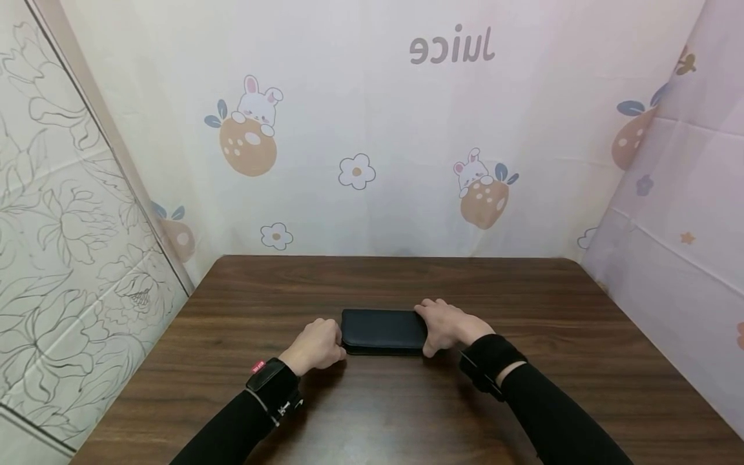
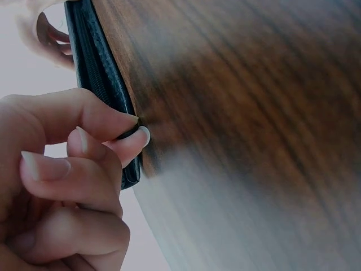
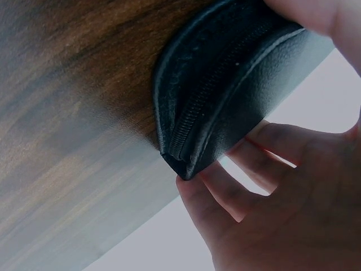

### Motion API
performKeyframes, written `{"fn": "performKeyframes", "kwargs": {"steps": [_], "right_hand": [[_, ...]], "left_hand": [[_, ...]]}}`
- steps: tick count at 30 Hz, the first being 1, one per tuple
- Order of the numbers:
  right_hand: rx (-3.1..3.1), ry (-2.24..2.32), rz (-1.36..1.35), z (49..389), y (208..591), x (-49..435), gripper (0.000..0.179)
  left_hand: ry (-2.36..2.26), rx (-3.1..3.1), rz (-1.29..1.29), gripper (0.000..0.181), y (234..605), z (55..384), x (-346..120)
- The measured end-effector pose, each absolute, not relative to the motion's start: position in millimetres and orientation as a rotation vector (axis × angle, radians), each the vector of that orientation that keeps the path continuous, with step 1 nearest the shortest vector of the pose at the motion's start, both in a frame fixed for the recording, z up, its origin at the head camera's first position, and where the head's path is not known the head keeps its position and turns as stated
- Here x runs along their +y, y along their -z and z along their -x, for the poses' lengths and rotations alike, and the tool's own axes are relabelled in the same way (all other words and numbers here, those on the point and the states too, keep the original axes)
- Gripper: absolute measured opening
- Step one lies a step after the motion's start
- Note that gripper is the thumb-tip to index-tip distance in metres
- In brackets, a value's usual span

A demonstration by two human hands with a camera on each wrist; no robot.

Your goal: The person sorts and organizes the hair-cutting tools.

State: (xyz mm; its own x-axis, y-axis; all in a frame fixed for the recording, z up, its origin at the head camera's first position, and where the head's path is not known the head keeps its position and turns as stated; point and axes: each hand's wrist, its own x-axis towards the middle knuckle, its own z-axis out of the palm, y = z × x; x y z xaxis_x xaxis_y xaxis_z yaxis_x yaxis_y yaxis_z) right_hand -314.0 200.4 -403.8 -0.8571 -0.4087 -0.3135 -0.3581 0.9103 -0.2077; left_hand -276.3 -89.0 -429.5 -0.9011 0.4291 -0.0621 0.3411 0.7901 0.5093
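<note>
A black zip wallet [image 1: 380, 330] lies flat on the wooden table, its long side running left to right. My left hand [image 1: 316, 344] is at its left end; in the left wrist view the thumb and index finger pinch at the wallet's edge near the zipper, the other fingers curled in. Whatever small part sits between those fingertips is hidden. Around the right end, my right hand [image 1: 447, 325] grips with thumb at the near corner and fingers at the far one. In the right wrist view the zipper [image 3: 194, 116] shows closed along the side between two stitched leather edges.
The brown wooden table [image 1: 279, 284] extends on all sides of the wallet. Behind it hangs a pale curtain [image 1: 407, 129] printed with rabbits and fruit. A white flower-patterned panel [image 1: 75, 258] stands at the left, and more curtain [image 1: 686, 271] falls at the right.
</note>
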Motion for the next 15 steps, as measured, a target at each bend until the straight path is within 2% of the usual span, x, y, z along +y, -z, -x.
{"fn": "performKeyframes", "kwargs": {"steps": [9,15], "right_hand": [[2.728,0.205,0.574,314.9,407.8,202.6,0.086],[2.733,0.197,0.578,314.7,409.4,204.4,0.085]], "left_hand": [[-0.763,2.818,-0.576,0.053,432.6,275.8,-85.6],[-0.757,2.835,-0.563,0.045,435.7,276.6,-84.9]]}}
